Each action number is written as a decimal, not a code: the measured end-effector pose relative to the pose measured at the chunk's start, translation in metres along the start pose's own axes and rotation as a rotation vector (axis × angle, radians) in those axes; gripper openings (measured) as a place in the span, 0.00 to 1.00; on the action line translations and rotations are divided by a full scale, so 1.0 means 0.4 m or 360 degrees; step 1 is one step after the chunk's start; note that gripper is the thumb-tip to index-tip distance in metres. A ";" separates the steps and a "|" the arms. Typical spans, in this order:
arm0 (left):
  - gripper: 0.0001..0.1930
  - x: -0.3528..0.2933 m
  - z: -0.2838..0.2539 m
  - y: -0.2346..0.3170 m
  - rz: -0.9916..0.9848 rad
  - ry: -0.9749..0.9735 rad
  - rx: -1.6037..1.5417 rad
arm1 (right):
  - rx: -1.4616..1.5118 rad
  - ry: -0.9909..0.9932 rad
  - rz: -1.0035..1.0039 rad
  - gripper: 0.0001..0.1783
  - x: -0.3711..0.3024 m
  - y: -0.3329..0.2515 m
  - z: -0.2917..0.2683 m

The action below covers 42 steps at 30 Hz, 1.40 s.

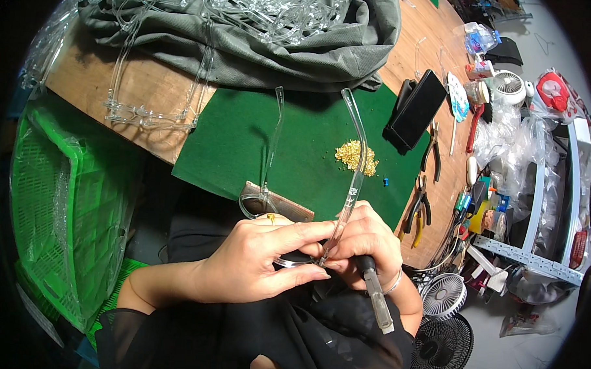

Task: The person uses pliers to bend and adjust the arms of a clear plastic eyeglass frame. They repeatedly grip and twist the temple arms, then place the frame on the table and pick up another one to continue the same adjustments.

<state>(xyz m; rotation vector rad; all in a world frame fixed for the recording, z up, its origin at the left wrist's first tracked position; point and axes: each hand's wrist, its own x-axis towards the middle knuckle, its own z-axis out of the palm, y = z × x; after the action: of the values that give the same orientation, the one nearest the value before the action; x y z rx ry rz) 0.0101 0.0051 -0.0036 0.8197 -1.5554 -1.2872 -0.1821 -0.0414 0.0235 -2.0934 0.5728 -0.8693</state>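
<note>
At five o'clock I have the left hand (249, 256), fingers clamped on a clear eyeglass frame (290, 263); the right hand (370, 245) clamps its temple (354, 181) and, seemingly, a screwdriver (375, 296).

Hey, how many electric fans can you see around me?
3: a white fan at the upper right, another white fan to the right of your right hand, and a black fan just below that. More could be hidden.
</note>
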 end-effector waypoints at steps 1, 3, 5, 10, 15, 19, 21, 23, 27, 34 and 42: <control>0.28 0.000 0.000 -0.001 0.0000 0.0001 0.0001 | 0.0004 -0.0004 0.0005 0.09 -0.001 0.001 0.000; 0.28 0.000 -0.001 0.000 -0.0005 -0.0006 -0.0004 | -0.0002 -0.0018 0.0006 0.09 0.000 0.000 -0.001; 0.28 0.000 -0.003 0.003 -0.0013 -0.0023 -0.0015 | -0.0024 -0.0039 0.0001 0.09 0.003 -0.004 -0.003; 0.27 -0.003 0.001 -0.005 0.0009 0.0024 0.0003 | -0.0116 -0.0001 -0.0055 0.09 0.002 -0.003 0.003; 0.28 -0.004 0.001 -0.006 0.0003 0.0021 -0.0004 | -0.0073 -0.0001 -0.0023 0.10 0.001 -0.004 0.003; 0.28 -0.001 -0.006 0.004 -0.0017 -0.0026 -0.0005 | -0.0029 -0.0006 -0.0009 0.10 -0.001 -0.002 0.003; 0.28 -0.001 -0.007 0.005 -0.0017 -0.0011 -0.0026 | -0.0018 0.0006 -0.0006 0.10 -0.001 -0.004 0.001; 0.27 -0.003 -0.007 0.006 -0.0016 0.0012 -0.0067 | -0.0005 0.0035 -0.0001 0.10 -0.001 -0.010 -0.007; 0.27 -0.004 -0.024 0.017 -0.0047 0.0021 -0.0119 | -0.0338 -0.0174 0.0356 0.13 -0.043 -0.009 -0.050; 0.25 0.004 -0.020 0.023 -0.0085 0.0005 -0.0137 | -0.0175 -0.0680 0.0874 0.15 -0.060 -0.034 -0.051; 0.26 0.008 -0.019 0.035 -0.0162 -0.0003 -0.0043 | -0.0278 -0.0846 0.0928 0.14 -0.034 -0.060 -0.060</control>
<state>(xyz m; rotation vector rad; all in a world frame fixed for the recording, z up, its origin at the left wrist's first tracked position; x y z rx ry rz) 0.0171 0.0025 0.0110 0.8904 -1.5110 -1.3791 -0.2065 -0.0302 0.0486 -2.0211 0.9147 0.0707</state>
